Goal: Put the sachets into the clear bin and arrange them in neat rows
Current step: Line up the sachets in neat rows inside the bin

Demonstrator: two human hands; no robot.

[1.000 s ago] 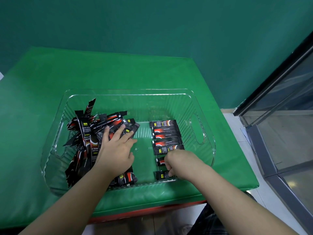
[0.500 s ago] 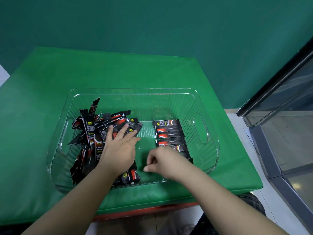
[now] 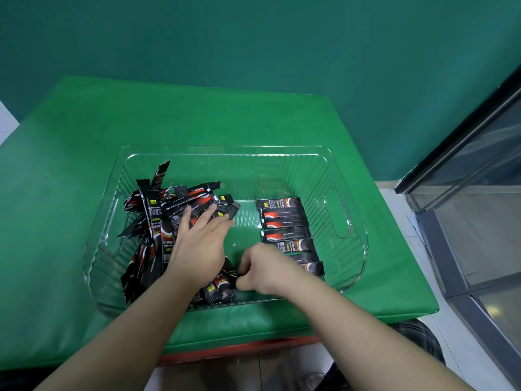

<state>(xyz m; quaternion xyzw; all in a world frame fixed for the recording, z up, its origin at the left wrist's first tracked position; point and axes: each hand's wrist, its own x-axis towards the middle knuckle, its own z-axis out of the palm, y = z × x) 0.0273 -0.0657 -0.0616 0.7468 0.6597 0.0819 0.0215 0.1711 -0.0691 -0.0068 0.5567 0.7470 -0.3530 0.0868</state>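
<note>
A clear ribbed bin point(image 3: 352, 266) with cut-out handles sits on the green padded table point(image 3: 70, 170). A loose heap of black-and-red sachets point(image 3: 158, 218) fills its left half. Along the right side lies a neat row of sachets point(image 3: 284, 224), stacked front to back. My left hand point(image 3: 200, 246) rests flat on the heap with fingers spread. My right hand point(image 3: 265, 270) has its fingers curled at the near edge of the heap, pinching the end of a sachet point(image 3: 221, 286) there.
The table's near edge point(image 3: 253, 337) has a red strip below it. A glass-fronted cabinet point(image 3: 479, 193) stands to the right on a tiled floor. A teal wall point(image 3: 253, 52) rises behind the table.
My right hand left the near end of the neat row and moved left to the heap's near edge, where its fingers closed on a sachet. My left hand stayed on the heap.
</note>
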